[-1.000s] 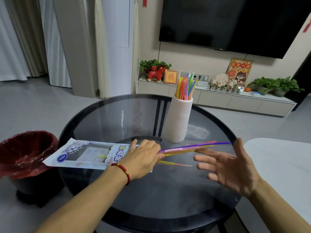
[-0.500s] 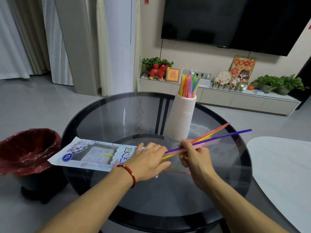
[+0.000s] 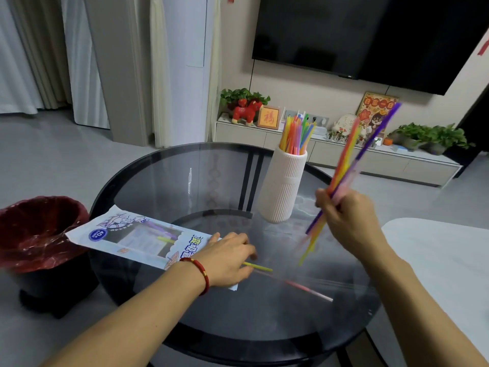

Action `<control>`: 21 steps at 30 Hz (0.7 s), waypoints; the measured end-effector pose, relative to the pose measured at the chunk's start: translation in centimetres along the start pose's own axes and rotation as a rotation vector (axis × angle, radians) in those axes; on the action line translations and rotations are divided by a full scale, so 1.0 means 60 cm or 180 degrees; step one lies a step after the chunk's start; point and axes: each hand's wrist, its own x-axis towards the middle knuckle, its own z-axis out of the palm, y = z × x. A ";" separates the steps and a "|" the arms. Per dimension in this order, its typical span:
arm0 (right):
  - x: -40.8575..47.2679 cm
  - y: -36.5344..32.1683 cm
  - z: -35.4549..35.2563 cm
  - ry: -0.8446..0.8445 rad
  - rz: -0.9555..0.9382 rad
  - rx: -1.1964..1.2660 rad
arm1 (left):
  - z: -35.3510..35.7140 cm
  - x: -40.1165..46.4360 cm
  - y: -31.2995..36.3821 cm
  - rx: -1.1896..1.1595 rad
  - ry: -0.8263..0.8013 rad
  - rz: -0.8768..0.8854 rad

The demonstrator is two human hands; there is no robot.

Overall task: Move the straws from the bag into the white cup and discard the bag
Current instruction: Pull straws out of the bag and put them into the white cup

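Note:
A printed plastic straw bag [image 3: 137,235] lies flat on the round glass table [image 3: 185,181], its left end over the table edge. My left hand [image 3: 227,258] presses palm-down on the bag's open right end. A yellow straw [image 3: 260,267] and a pink straw [image 3: 307,288] stick out from under that hand onto the glass. My right hand [image 3: 346,218] holds a bundle of coloured straws [image 3: 352,160] tilted up to the right, to the right of the ribbed white cup [image 3: 284,186]. The cup stands upright with several straws [image 3: 296,136] in it.
A dark bin with a red liner [image 3: 34,231] stands on the floor left of the table, below the bag's end. A white table surface [image 3: 439,260] lies to the right. A TV cabinet with plants and ornaments [image 3: 344,154] runs along the back wall.
My right hand has closed on the bundle of straws, pulled it out of the bag and swung it upward to the right. My left hand stayed on the bag.

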 end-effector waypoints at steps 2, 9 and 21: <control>0.001 -0.010 0.023 -0.0338 -0.0096 -0.0127 | 0.001 0.000 0.000 -0.0015 0.0014 -0.0008; 0.017 -0.018 0.017 -0.0041 0.0017 0.0104 | 0.005 -0.001 -0.004 -0.0046 0.0046 0.0002; 0.020 -0.009 0.032 0.0117 -0.0021 0.0425 | -0.001 0.000 0.001 0.0031 -0.0057 0.0002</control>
